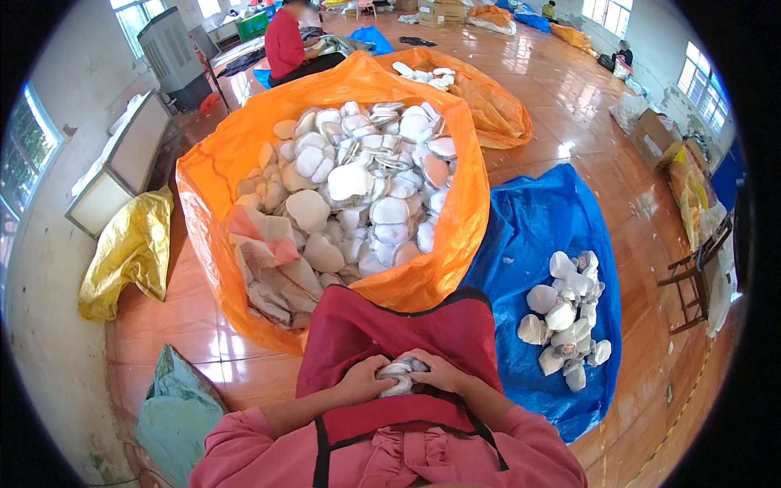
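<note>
In my lap, over a dark red apron (390,329), I hold a small bunch of white and grey rounded pads (399,376). My left hand (364,379) is closed on its left side, and my right hand (439,372) grips it from the right. The fingers partly cover the bunch, so its exact make-up is hidden. Just beyond my knees stands a big open orange sack (199,232), filled with many similar loose pads (350,180), mostly white with a few pinkish ones. A pale cloth-like piece (281,281) lies inside its near left edge.
At my right, a blue sheet (529,220) bears a heap of cupped white pads (569,317). A yellow sack (134,252) and green sack (179,415) lie left. Behind the big sack are another orange sack (496,106) and a seated person in red (286,45). A wooden chair (691,289) stands right.
</note>
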Tool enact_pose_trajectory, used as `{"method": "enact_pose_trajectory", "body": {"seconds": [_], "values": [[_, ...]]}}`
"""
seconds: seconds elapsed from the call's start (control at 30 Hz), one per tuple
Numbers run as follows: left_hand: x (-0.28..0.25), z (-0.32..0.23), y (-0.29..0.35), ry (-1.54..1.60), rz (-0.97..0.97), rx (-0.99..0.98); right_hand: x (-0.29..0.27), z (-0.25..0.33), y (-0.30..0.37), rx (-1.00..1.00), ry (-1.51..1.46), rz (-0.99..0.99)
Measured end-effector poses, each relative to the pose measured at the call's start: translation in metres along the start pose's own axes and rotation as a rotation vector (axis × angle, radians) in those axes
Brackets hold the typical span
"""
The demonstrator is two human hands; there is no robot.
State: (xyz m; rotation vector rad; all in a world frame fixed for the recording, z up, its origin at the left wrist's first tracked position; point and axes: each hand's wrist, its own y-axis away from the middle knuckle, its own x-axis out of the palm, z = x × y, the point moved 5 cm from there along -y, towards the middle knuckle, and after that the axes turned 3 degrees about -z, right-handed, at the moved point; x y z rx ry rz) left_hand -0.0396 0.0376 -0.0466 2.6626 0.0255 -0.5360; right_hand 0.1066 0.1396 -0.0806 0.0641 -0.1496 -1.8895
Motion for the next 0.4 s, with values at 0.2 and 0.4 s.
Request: {"method": "enact_pose_trajectory", "body": {"seconds": [0.2,0.4], "values": [[0.008,0.017,-0.001,-0.019,-0.022,-0.025,0.006,-0.025,0.000,0.228,-0.189,0.055],[0.008,0.038,-0.005,-0.006,0.084,-0.137,0.008,-0.023,-0.003,0.088,0.051,0.098]]}}
